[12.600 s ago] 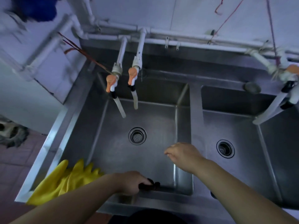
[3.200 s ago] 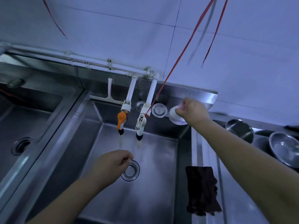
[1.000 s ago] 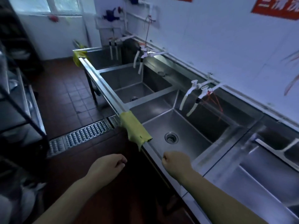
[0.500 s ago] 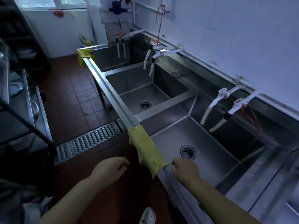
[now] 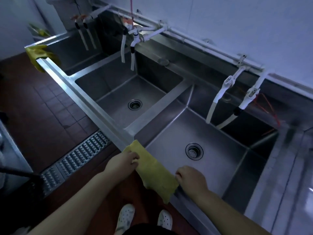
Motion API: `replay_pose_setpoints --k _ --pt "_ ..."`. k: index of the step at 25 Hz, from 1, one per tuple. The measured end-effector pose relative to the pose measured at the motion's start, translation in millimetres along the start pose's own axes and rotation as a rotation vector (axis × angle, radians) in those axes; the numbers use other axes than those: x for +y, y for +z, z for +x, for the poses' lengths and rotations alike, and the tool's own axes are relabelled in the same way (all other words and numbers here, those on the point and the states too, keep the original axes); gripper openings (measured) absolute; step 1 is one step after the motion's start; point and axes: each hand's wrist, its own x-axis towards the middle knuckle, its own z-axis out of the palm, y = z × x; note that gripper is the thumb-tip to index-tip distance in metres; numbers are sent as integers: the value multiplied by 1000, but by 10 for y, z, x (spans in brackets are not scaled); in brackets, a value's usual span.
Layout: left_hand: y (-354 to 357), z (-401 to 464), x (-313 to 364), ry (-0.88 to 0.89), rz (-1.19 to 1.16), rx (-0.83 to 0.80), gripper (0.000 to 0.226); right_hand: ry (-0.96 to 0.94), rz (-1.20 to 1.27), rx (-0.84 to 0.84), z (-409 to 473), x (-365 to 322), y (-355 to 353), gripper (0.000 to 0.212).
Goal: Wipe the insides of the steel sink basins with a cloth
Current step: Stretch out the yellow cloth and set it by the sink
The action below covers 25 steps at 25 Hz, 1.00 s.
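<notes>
A person stands at a row of steel sink basins point(image 5: 169, 126), both hands on a yellow cloth point(image 5: 153, 168) draped over the front rim of the nearest basin. The left hand point(image 5: 122, 162) grips the cloth's left end with curled fingers, while the right hand point(image 5: 191, 179) pinches its right edge just inside the rim. 2 white taps point(image 5: 237, 100) hang over this basin above its round drain point(image 5: 194, 151), and yellow rubber gloves point(image 5: 38, 54) lie on the far corner of the rim.
</notes>
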Motion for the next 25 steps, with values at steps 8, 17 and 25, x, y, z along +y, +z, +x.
replay_pose_setpoints --k 8,17,25 --pt "14 926 -281 280 299 -149 41 267 -61 68 52 -275 282 29" --pt "-163 1287 -312 612 351 -102 15 431 19 219 24 -520 204 13" --pt "-849 1270 -155 788 34 99 5 492 102 572 -104 -602 -338 12"
